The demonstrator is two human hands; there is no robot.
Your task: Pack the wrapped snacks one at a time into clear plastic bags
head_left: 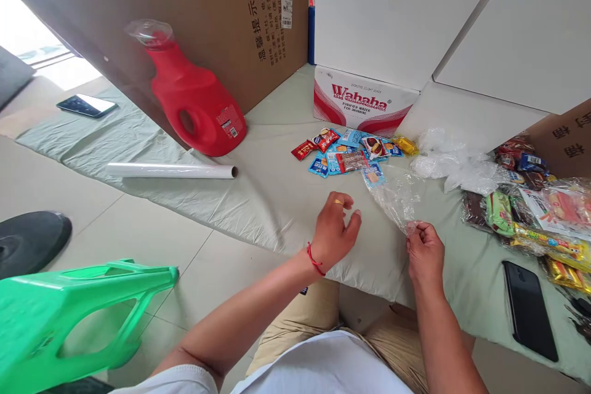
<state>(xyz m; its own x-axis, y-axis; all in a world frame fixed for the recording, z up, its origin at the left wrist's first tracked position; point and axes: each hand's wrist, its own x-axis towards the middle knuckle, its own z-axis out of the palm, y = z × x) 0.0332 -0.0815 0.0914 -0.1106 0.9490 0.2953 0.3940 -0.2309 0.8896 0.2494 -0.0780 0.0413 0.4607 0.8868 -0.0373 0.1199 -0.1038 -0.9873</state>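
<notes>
My right hand (425, 249) pinches the edge of a clear plastic bag (399, 197), which stretches up and left over the cloth. My left hand (337, 228), with a red string at the wrist, hovers left of the bag; its fingers are curled but apart from the thumb, and nothing shows in them. Just beyond lies a pile of small snack packets: blue packets (318, 165), a red packet (303, 149) and a brown-and-red packet (352, 161). One blue packet (373, 175) lies at the bag's far end; whether it is inside I cannot tell.
A red jug (203, 98) and a white roll (173, 170) are on the left. Behind stand a Wahaha carton (364, 101) and a large brown box (221, 6). Crumpled clear bags (450, 157), bagged snacks (530, 215) and a black phone (530, 308) lie right.
</notes>
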